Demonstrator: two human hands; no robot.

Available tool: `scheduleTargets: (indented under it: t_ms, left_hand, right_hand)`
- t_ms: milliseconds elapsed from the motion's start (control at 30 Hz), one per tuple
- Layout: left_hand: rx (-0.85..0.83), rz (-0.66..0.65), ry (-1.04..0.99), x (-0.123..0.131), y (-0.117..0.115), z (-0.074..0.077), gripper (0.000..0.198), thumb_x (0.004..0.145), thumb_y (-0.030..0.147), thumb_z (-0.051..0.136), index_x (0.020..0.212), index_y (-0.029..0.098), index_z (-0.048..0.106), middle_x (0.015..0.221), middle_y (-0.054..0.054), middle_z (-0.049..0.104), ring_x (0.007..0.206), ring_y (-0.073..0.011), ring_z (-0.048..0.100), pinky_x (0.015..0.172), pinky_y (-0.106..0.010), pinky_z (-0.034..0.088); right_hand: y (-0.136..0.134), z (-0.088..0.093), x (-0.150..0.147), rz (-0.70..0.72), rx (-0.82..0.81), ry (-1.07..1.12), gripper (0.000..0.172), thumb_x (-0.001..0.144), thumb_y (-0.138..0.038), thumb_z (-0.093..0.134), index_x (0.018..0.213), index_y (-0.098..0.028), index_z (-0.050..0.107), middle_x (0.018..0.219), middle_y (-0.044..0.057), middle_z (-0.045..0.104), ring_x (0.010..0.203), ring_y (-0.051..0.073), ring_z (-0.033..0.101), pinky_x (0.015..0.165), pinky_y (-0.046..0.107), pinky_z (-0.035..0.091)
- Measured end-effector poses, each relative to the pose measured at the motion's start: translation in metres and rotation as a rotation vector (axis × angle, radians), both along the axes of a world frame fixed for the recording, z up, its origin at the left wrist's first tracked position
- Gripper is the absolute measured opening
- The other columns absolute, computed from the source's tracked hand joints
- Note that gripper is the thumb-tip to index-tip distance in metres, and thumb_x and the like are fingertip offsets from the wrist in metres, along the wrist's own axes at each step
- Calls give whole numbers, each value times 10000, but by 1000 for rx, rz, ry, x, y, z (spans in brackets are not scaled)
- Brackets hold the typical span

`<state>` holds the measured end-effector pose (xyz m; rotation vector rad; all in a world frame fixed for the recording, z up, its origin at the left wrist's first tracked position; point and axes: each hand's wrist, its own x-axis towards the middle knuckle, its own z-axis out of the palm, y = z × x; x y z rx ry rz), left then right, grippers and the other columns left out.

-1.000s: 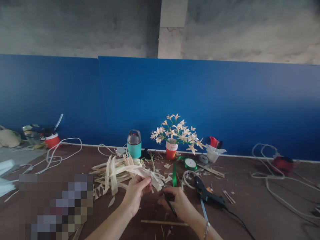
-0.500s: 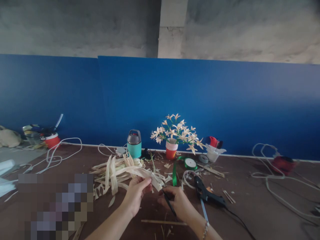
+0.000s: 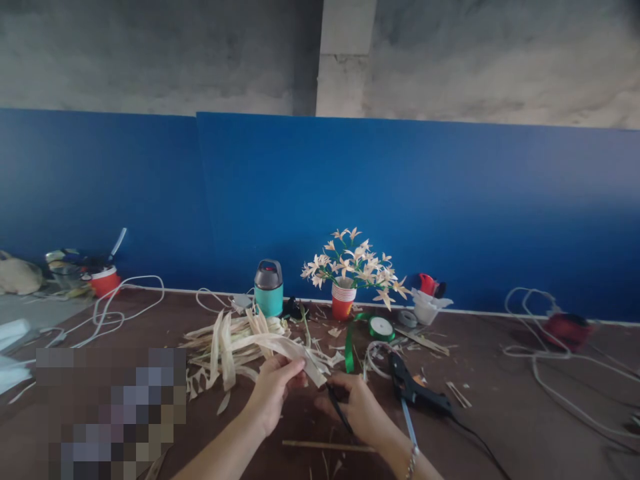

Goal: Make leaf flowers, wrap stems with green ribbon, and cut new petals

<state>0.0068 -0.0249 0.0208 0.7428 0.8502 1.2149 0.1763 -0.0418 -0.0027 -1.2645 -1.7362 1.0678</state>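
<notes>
My left hand (image 3: pixel 277 390) is closed, pinching a pale corn husk strip (image 3: pixel 311 368) between thumb and fingers. The strip arches back to the left over a heap of husks (image 3: pixel 200 333), and its free end points at my other hand. My right hand (image 3: pixel 357 407) is closed round a slim black tool (image 3: pixel 341 412), slanting down through the fingers. Its tip is close to the strip's end; whether they touch I cannot tell, nor can I make out the tool's exact kind. A thin stick (image 3: pixel 327 445) lies on the table below both hands.
Behind the hands stand a teal flask (image 3: pixel 269 300) and a red cup (image 3: pixel 343 305) of pale husk flowers (image 3: pixel 367 263). Green ribbon (image 3: pixel 381 327), a black glue gun (image 3: pixel 417 393) with its cord and a white container (image 3: pixel 426 310) are to the right. Looped cables (image 3: pixel 537 363) lie further right.
Both hands stay in nearly the same place, with the husk strip and the black tool still held. Only the slightest shift of the fingers and strip shows.
</notes>
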Motion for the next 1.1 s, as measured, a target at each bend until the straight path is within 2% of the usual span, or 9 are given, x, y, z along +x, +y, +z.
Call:
scheduleTargets:
  t_ms: [300,433,567,667,733,933,1100]
  left_hand:
    - [-28,7,-4,1,0,-1,230,504,266,830,591,122,674,528,2,625,491,-91,541,513,-198,438]
    - [-2,27,-2,0,0,1,233,513,268,818,635,121,685,583,-11,656,514,-100,554,525,-207,450]
    - [24,149,-52,-8,7,-1,235,545,269,789,695,138,665,658,-21,682,598,-144,610,579,-247,487]
    - [68,269,-60,-18,16,-3,255,550,244,786,743,154,645,666,7,665,600,-133,602,554,-225,470]
    - [85,287,-52,-25,21,-3,263,571,247,779,777,155,643,677,13,659,608,-119,598,549,-203,452]
    - [89,267,68,-30,24,-7,284,590,306,776,787,151,643,691,2,656,626,-123,592,564,-202,432]
    - [95,196,144,-24,19,-5,231,611,332,757,717,166,637,604,30,610,554,-113,555,523,-196,411]
  right_hand:
    - [-1,6,-2,-2,-3,-11,195,660,-304,695,702,-114,690,568,-23,521,539,98,410,504,196,336]
    - [-2,5,-2,8,-38,29,272,637,-358,719,762,-118,697,617,0,581,569,121,470,538,211,385]
    - [-2,9,2,66,-38,-12,252,655,-360,704,748,-127,704,640,11,609,620,145,514,574,219,412]
    - [-4,16,7,87,-57,-77,199,648,-301,697,739,-124,709,636,7,607,620,139,507,572,215,408]
    - [-5,20,8,96,-90,-94,198,637,-287,698,748,-124,711,633,2,603,605,127,495,561,207,405]
    - [-6,19,6,88,-295,-50,241,651,-333,691,790,-136,676,489,-64,468,403,53,352,377,168,311]
    - [-7,15,6,109,-345,-13,286,661,-373,691,818,-137,656,447,-79,443,370,55,372,335,158,296]
